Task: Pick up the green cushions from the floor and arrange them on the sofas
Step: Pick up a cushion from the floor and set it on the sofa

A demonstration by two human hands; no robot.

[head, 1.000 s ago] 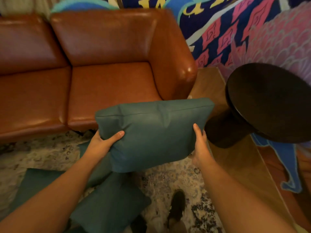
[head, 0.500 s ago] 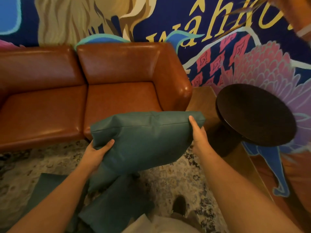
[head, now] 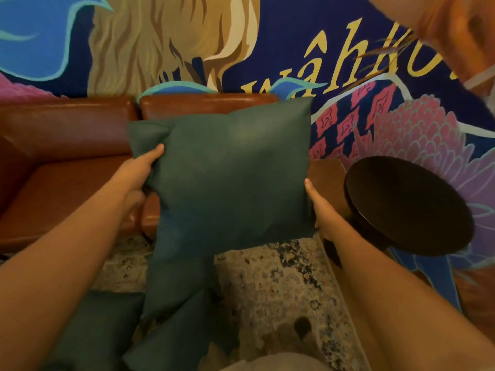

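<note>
Green cushion point(head: 230, 178) up in both hands: grips its left edge with the left hand point(head: 136, 170), thumb on the front face and fingers curled behind; clasps the lower right edge with the right hand point(head: 318, 207), thumb showing, fingers hidden behind the fabric. Hangs clear of the floor, in front of the right-hand seat of the brown leather sofa point(head: 67, 188), touching neither seat nor backrest as far as can be told. Differs from a second ago: then lay flatter and lower, long edge toward the sofa front; now stands turned upright, face on, lifted to cover much of the backrest. Points to placement as the step in hand, pickup done. Leaves at least two more green cushions point(head: 93, 325) on the patterned rug point(head: 281, 285) below, so most of the task likely yet to do. Has the dark round side table point(head: 407, 204) just beside the right forearm, worth avoiding.
</note>
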